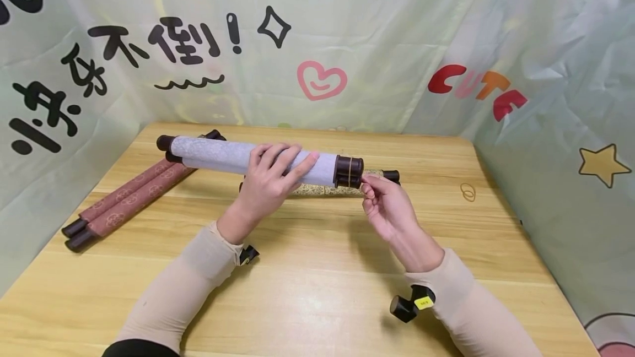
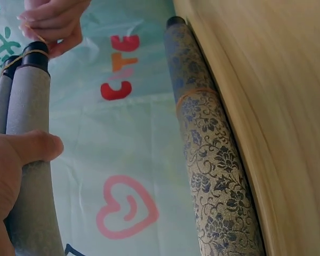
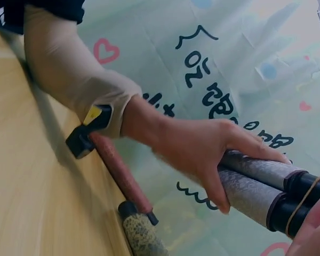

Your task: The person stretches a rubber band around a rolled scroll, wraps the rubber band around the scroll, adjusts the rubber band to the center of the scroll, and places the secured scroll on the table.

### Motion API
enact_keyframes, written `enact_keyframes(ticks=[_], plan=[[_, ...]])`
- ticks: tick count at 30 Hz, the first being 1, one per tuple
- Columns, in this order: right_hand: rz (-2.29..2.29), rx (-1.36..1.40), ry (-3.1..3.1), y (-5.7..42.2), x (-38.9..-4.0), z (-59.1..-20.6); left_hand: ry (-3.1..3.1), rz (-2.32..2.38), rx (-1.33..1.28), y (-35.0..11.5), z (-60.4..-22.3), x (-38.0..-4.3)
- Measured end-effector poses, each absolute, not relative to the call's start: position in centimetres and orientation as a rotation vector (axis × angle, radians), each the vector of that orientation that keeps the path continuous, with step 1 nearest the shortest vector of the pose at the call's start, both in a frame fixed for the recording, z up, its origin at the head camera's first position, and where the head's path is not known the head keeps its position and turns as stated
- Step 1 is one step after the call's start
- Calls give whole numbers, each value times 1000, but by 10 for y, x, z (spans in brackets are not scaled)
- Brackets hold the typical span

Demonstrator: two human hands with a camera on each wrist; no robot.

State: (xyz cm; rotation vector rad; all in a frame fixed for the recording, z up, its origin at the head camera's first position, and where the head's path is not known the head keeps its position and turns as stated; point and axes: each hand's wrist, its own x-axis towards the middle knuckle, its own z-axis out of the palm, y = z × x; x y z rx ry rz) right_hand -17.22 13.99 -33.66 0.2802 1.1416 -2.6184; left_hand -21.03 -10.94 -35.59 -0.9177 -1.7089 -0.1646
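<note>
One pale grey-blue scroll (image 1: 213,153), held above the tabletop (image 1: 317,296): we clamp its middle with our left hand (image 1: 265,185), likely for steadiness, leaving the end free where our right hand (image 1: 393,211) pinches the rubber band (image 1: 350,168).

The mottled scroll (image 1: 213,151) is pale grey-blue, its ends (image 1: 357,165) dark brown, the rubber band (image 1: 350,168) tan. Paler round motifs pattern the reddish-brown scroll (image 1: 143,198); dark flowering vines cover the gold scroll (image 2: 218,181). The table (image 1: 317,291) has yellowish wood grain.
</note>
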Motion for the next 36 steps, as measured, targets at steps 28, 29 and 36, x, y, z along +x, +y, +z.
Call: enact_keyframes(ticks=[28,29,36], plan=[[-2191,-134,1890,161,-187,-330,-1785,-117,-906,-102,-357,-202],[-2152,-179,1933,161,-189,-332,-1789,-121,-900,-102,-356,-202],[-2052,-394,2025,164,-198,-341,-1924,-188,-851,-109,-353,-202]])
